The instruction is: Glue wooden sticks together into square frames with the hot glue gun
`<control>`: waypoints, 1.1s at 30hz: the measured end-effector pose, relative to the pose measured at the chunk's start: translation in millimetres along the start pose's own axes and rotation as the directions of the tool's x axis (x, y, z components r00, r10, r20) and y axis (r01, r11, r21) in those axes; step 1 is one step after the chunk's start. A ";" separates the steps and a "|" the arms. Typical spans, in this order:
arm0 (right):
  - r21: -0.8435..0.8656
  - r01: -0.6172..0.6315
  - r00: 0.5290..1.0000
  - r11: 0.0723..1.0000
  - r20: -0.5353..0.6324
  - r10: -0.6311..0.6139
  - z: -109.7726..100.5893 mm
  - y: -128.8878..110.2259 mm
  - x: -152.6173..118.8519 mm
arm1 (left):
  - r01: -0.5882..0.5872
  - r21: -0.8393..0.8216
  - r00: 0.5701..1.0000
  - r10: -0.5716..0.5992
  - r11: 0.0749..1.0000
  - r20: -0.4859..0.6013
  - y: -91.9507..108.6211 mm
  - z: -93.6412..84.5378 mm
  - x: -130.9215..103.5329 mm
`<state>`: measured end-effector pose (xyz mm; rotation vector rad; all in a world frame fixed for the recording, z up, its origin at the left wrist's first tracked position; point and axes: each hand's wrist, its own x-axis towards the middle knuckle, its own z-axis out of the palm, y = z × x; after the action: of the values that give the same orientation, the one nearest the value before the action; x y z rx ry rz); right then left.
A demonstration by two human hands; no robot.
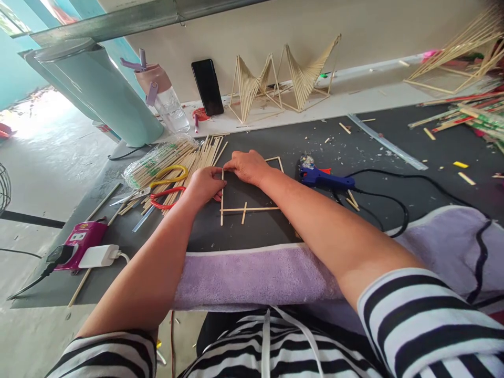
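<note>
A frame of thin wooden sticks (260, 209) lies flat on the dark table. My left hand (207, 185) pinches the upper end of the frame's left stick. At that same corner, the fingertips of my right hand (247, 167) are pressed together on the stick end, and the hand hides part of the frame's far side. A short stick (244, 213) crosses the near side. Right of the frame lies a blue glue gun (326, 179) with a black cord. Scissors (168, 192) with yellow and red handles rest on a pile of loose sticks (205, 153) to the left.
Along the wall stand a phone (207, 86), a bottle (167, 100) and stick models (301, 79). A pink power strip (81, 242) with plugs sits at the left. A purple towel (255, 278) covers the near edge. More sticks (472, 118) lie at the far right.
</note>
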<state>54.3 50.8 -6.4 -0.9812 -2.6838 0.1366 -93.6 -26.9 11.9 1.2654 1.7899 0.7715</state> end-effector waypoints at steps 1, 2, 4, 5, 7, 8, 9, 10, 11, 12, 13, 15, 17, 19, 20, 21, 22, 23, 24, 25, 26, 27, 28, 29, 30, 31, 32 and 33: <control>0.003 0.001 1.000 1.000 -0.002 -0.001 0.3 0.2 0.1 | -0.006 -0.002 1.000 0.006 1.000 0.003 -0.6 -0.2 0.5; 0.003 0.000 1.000 1.000 -0.002 0.000 0.5 0.3 0.2 | -0.011 -0.002 1.000 0.011 1.000 0.010 -1.1 -0.3 0.8; 0.003 -0.001 1.000 1.000 0.002 0.001 0.7 0.4 0.3 | -0.015 0.003 1.000 0.015 1.000 0.020 -1.4 -0.4 1.1; 0.003 -0.002 1.000 1.000 0.005 0.002 0.6 0.4 0.2 | -0.014 0.005 1.000 0.014 1.000 0.020 -1.2 -0.4 0.8; 0.007 -0.003 1.000 1.000 0.006 0.003 0.1 0.4 -0.1 | -0.005 0.005 1.000 0.005 1.000 0.016 0.0 -1.0 -0.5; 0.010 -0.002 1.000 1.000 0.007 0.001 -0.3 0.3 -0.3 | 0.002 0.003 1.000 -0.002 1.000 0.010 0.9 -1.8 -1.7; 0.012 0.001 1.000 1.000 0.009 -0.001 -0.8 0.2 -0.5 | 0.011 -0.005 1.000 -0.011 1.000 0.005 1.8 -2.9 -3.1; 0.013 0.002 1.000 1.000 0.011 -0.002 -1.3 0.1 -0.8 | 0.023 -0.018 1.000 -0.023 1.000 0.006 2.7 -4.4 -4.7; 0.013 0.004 1.000 1.000 0.014 -0.004 -1.8 0.0 -1.1 | 0.035 -0.039 0.999 -0.035 0.999 0.010 3.3 -6.3 -6.3; 0.014 0.007 1.000 1.000 0.017 -0.007 -2.1 -0.1 -1.3 | 0.049 -0.065 0.999 -0.048 0.997 0.017 3.5 -8.5 -7.8; 0.014 0.009 1.000 1.000 0.018 -0.009 -2.4 -0.2 -1.6 | 0.053 -0.097 0.998 -0.051 0.994 0.028 3.2 -10.8 -9.0; 0.014 0.019 1.000 1.000 0.024 -0.020 -2.1 -0.3 -1.8 | 0.045 -0.150 0.998 -0.037 0.988 0.052 1.4 -15.0 -10.4; 0.023 0.026 0.999 0.999 0.033 -0.027 -1.3 0.3 -1.6 | 0.019 -0.186 0.998 -0.008 0.982 0.061 -1.3 -17.9 -10.5; 0.052 0.008 0.999 0.999 0.038 -0.010 -1.6 2.0 -0.6 | 0.009 -0.215 0.998 0.004 0.977 0.062 -3.6 -19.6 -10.3; 0.073 -0.007 0.999 0.997 0.036 0.004 -3.2 3.4 0.1 | 0.013 -0.224 0.998 0.001 0.975 0.065 -4.2 -20.1 -10.4; 0.093 -0.025 0.999 0.995 0.025 0.023 -6.7 4.9 0.8 | 0.018 -0.232 0.998 -0.003 0.973 0.067 -4.3 -20.6 -10.6; 0.112 -0.040 0.999 0.993 0.011 0.039 -12.5 6.4 1.2 | 0.023 -0.240 0.998 -0.007 0.971 0.068 -4.1 -21.1 -11.0; 0.137 -0.047 0.999 0.989 -0.010 0.049 -21.1 7.5 1.0 | 0.025 -0.250 0.998 -0.009 0.968 0.068 -3.7 -21.7 -11.5; 0.164 -0.053 0.997 0.985 -0.039 0.060 -32.8 8.0 -0.1 | 0.023 -0.262 0.998 -0.006 0.965 0.065 -3.3 -22.5 -12.1; 0.200 -0.048 0.996 0.979 -0.064 0.062 -47.5 7.5 -2.5 | 0.016 -0.275 0.998 0.001 0.961 0.062 -2.9 -23.5 -12.6; 0.261 -0.043 0.991 0.964 -0.115 0.075 -64.8 5.9 -6.4 | 0.005 -0.290 0.998 0.012 0.957 0.056 -2.7 -24.6 -13.2; 0.313 -0.059 0.980 0.948 -0.163 0.115 -83.9 3.4 -12.0 | -0.009 -0.303 0.998 0.025 0.953 0.050 -2.7 -25.8 -13.8; 0.354 -0.080 0.961 0.932 -0.220 0.166 -104.0 0.3 -19.2 | -0.023 -0.315 0.998 0.039 0.949 0.045 -2.9 -27.2 -14.4; 0.387 -0.084 0.938 0.918 -0.280 0.204 -123.7 -2.8 -27.4 | -0.039 -0.330 0.998 0.054 0.943 0.038 -3.3 -28.7 -15.0; 0.418 -0.067 0.906 0.906 -0.355 0.231 -142.0 -5.3 -36.3 | -0.058 -0.348 0.997 0.073 0.936 0.031 -3.8 -30.4 -15.9; 0.443 -0.036 0.868 0.896 -0.430 0.248 -157.8 -6.5 -45.2 | -0.079 -0.370 0.995 0.095 0.926 0.026 -4.1 -32.2 -16.8; 0.463 -0.005 0.823 0.886 -0.501 0.266 -170.2 -5.8 -53.7 | -0.094 -0.394 0.993 0.114 0.914 0.027 -4.3 -34.0 -18.0; 0.477 0.010 0.777 0.879 -0.557 0.294 -178.6 -2.8 -61.4 | -0.105 -0.420 0.991 0.130 0.902 0.033 -4.4 -35.9 -19.2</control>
<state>149.6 7.8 151.0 -0.8803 -1.8463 0.3877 -123.1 -47.7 31.0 1.0990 1.4089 1.1060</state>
